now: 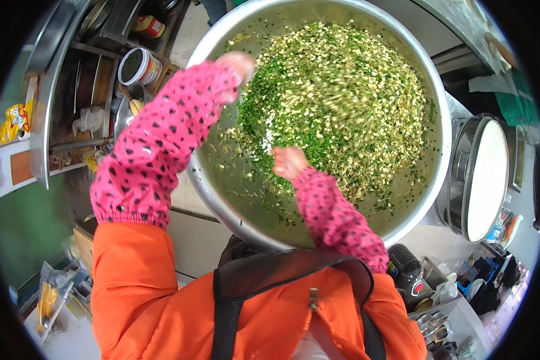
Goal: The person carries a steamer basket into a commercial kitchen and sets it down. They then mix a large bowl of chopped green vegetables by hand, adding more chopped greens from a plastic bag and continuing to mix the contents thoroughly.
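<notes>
A large metal basin (234,216) stands before me, holding a heap of chopped greens mixed with small pale yellow bits (342,94). My left hand (239,67) is over the basin's left side, blurred, at the edge of the heap; its fingers cannot be made out. Over the near left part of the heap is my right hand (290,163), its fingers curled; whether anything is inside them is hidden. Beside its fingertips, a patch of white material (267,137) lies on the greens. Pink patterned sleeve covers (162,139) reach over both forearms.
At left, a metal shelf unit (40,112) holds trays, and a white bucket (139,67) with dark contents stands near it. Right of the basin sits a round metal container (465,180) with a white top. A large dark bottle (407,270) lies at lower right.
</notes>
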